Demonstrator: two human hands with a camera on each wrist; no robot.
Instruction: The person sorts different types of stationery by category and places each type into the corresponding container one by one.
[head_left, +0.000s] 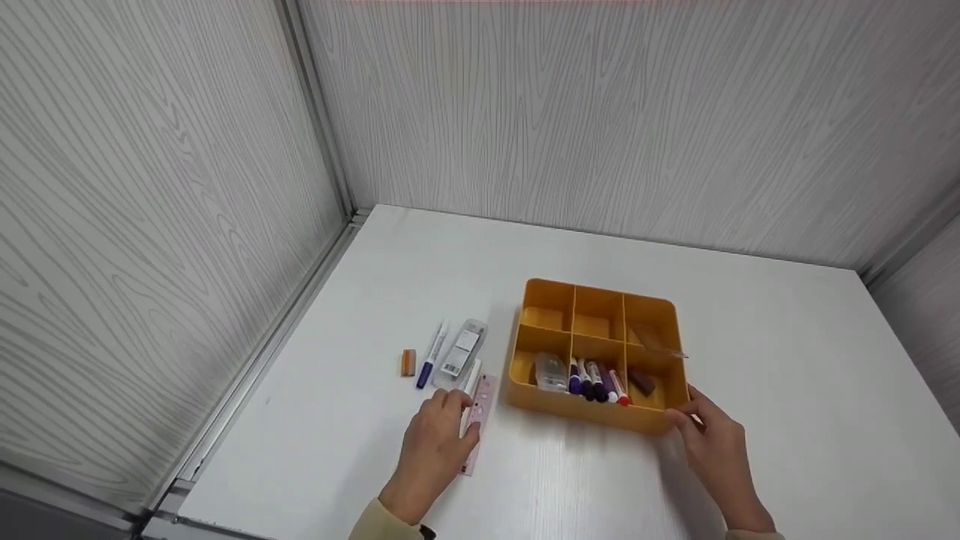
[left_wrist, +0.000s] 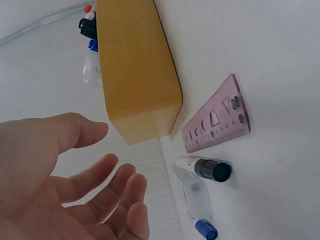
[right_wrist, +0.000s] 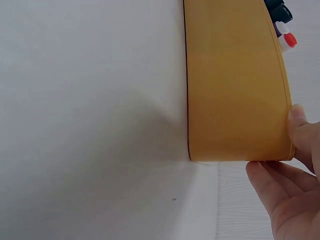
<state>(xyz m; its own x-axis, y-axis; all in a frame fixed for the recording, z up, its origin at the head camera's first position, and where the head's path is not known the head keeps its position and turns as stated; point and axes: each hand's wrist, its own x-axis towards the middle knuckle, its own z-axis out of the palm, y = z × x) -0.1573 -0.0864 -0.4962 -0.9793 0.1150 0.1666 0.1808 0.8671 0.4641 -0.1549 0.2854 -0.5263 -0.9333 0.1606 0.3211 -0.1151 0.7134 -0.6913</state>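
Note:
My left hand (head_left: pixel 435 439) is over a white marker (head_left: pixel 473 376) and a pink ruler (head_left: pixel 482 409). In the left wrist view its thumb and fingers are apart with nothing between them; the marker's black cap (left_wrist: pixel 215 170) shows beyond the fingers. With my right hand (head_left: pixel 712 439) I grip the near right corner of a yellow divided box (head_left: pixel 592 411), thumb at the rim and fingers against the side. In the box's near row are a clear case (head_left: pixel 551 373), several markers (head_left: pixel 598 380) and a dark brown block (head_left: pixel 641 381).
Left of the box lie a clear case with a white label (head_left: pixel 461 352), a blue-capped marker (head_left: pixel 431 355) and a small orange-and-grey block (head_left: pixel 408 363). A clear flat piece (head_left: pixel 660 346) leans across the box's right compartments. Wood-patterned walls (head_left: pixel 570 112) surround the white table (head_left: pixel 787 360).

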